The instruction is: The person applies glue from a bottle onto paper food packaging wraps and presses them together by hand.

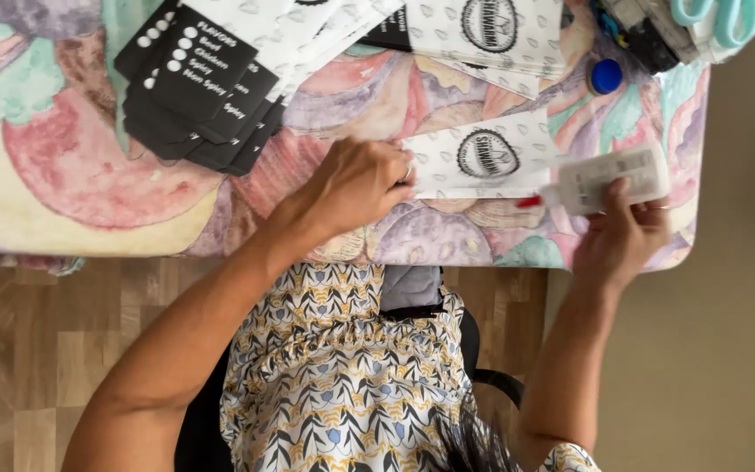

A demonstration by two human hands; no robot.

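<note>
Patterned dress [342,376] nearest, below desk [63,192] | left hand [356,183] pressed flat, grip open, on white paper bag [482,157] at desk's near edge | right hand [622,236] grip closed round glue bottle [605,179], red tip at bag | bag likely thin, light, bendy; best held by edge | black cards [194,83] far left.

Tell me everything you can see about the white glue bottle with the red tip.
The white plastic glue bottle with a red tip lies nearly level in the grip of the right hand, whose fingers wrap it from below. Its flattish body carries a pale printed label, and its small red nozzle points left, meeting the edge of the white patterned paper sheet with a round black emblem. The left hand presses that sheet down on the colourful painted tablecloth. The bottle's cap appears to be off; its fill level cannot be seen.
</note>
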